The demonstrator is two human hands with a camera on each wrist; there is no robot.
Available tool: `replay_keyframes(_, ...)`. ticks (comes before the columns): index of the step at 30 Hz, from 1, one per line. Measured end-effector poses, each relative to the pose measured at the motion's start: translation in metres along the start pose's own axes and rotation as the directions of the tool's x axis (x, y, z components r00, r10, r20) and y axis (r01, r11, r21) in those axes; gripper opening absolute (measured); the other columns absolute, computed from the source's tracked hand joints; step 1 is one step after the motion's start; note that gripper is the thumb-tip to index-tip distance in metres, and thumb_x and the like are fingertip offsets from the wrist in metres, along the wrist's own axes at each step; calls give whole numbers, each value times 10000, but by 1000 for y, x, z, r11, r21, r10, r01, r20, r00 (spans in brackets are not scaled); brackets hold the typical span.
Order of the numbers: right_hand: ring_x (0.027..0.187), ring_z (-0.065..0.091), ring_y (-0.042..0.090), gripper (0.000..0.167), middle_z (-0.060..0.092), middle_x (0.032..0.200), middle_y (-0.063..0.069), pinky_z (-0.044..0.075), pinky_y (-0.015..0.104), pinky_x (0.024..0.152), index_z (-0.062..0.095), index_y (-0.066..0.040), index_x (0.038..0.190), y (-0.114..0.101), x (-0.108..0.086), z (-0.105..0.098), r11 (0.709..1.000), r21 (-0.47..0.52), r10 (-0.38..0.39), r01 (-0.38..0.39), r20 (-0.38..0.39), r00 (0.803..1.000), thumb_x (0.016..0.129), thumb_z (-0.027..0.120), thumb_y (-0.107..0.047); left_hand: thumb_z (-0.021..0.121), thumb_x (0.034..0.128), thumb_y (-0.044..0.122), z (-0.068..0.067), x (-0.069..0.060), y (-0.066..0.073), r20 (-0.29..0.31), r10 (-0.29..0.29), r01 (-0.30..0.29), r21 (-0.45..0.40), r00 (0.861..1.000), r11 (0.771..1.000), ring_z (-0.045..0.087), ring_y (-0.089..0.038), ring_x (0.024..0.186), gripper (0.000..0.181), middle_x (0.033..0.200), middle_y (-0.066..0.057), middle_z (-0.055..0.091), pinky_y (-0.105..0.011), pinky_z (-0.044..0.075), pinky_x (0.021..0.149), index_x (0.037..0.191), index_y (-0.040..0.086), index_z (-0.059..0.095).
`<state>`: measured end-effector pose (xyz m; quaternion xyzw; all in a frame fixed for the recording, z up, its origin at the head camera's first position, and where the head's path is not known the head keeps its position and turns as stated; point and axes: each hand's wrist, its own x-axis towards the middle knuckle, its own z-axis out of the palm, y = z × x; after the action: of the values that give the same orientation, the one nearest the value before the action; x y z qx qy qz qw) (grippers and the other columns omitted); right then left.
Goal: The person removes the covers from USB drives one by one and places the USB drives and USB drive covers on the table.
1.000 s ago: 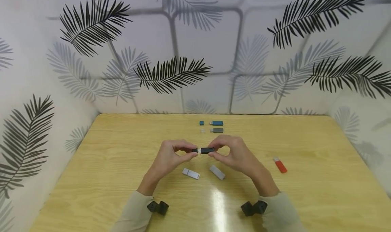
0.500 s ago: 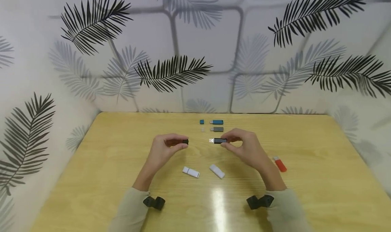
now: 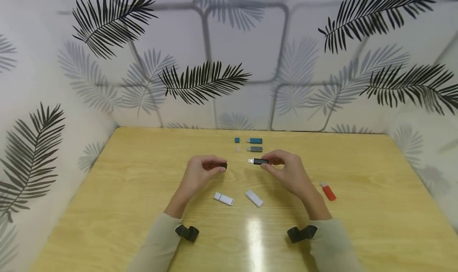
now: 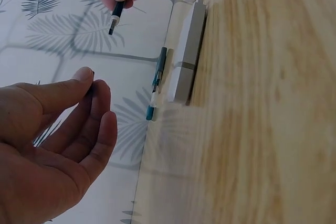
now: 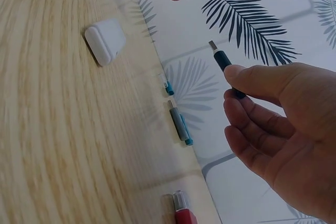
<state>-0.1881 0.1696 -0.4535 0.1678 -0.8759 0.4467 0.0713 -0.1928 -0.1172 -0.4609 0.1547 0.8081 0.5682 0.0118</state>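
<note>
Between thumb and fingers my right hand (image 3: 286, 170) pinches a black USB stick (image 3: 259, 161), its bare metal plug pointing left. My left hand (image 3: 200, 176) pinches the stick's small black cap (image 3: 224, 165), which the fingers mostly hide in the left wrist view. A gap separates cap and plug, and both are held above the table. Just behind the right hand's stick lie a grey USB stick (image 3: 255, 149) and a blue USB stick (image 3: 255, 140), both uncapped. To their left are a clear cap (image 3: 238, 149) and a blue cap (image 3: 237, 140).
Two white USB sticks, one on the left (image 3: 223, 199) and one on the right (image 3: 254, 198), lie in front of the hands. A red USB stick (image 3: 328, 192) lies to the right. The wooden table (image 3: 125, 192) meets a leaf-patterned wall (image 3: 222, 105) behind.
A second ago the black cap and stick were together at the plug. My hands have pulled them apart, the right moving right and away. Lately the left hand has shifted slightly right.
</note>
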Motion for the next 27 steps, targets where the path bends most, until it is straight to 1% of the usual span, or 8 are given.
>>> replay_keyframes(5,951,722,273,190,743,1009,79,585,471,879,759,-59,1103,5,2,-1,999,-4,40,-40,-27,999,920,788,-101,791,894,64,6,16,-1,3,-38,38,45,999,998,736,-225,933,208,1045,-103,771,-295,595,785,1090,-5,788)
replay_keyframes(10,930,725,267,189,751,1016,96,592,452,861,757,-41,1103,14,5,1,999,-17,29,-30,-40,999,920,783,-82,802,888,83,12,27,-5,-37,-104,107,95,994,990,736,-213,903,190,1010,-87,779,-336,594,797,1066,17,804)
replay_keyframes(13,922,721,266,178,750,1018,109,594,442,857,755,-26,1090,18,7,1,999,-21,30,-31,-43,999,919,780,-64,802,890,79,16,33,-7,-34,-111,115,137,993,984,727,-222,892,181,1023,-90,777,-365,591,809,1063,25,808)
replay_keyframes(16,927,719,280,177,749,1025,125,593,448,855,750,-12,1091,22,10,1,999,-22,42,-43,-36,998,921,774,-54,789,903,63,21,39,-6,-5,-107,106,175,994,979,716,-235,898,176,1044,-95,772,-383,589,824,1075,28,805)
replay_keyframes(18,941,716,282,180,749,1043,128,589,447,859,747,-11,1101,25,13,3,998,-25,50,-51,-20,999,928,767,-57,780,911,54,24,41,-6,5,-123,120,191,992,974,710,-232,916,177,1058,-87,768,-384,587,834,1085,37,804)
replay_keyframes(22,957,705,284,190,746,1075,133,583,449,859,743,-6,1114,30,19,9,998,-27,62,-62,6,998,932,761,-56,774,914,41,27,45,-6,3,-162,157,226,987,961,705,-236,940,173,1072,-83,762,-381,589,835,1084,44,805)
replay_keyframes(27,959,701,282,187,744,1077,128,582,443,853,745,-13,1114,34,23,16,994,-43,103,-102,21,994,937,759,-71,779,910,43,28,49,-6,-16,-196,192,282,981,940,721,-229,935,156,1059,-81,765,-383,594,832,1062,54,811)
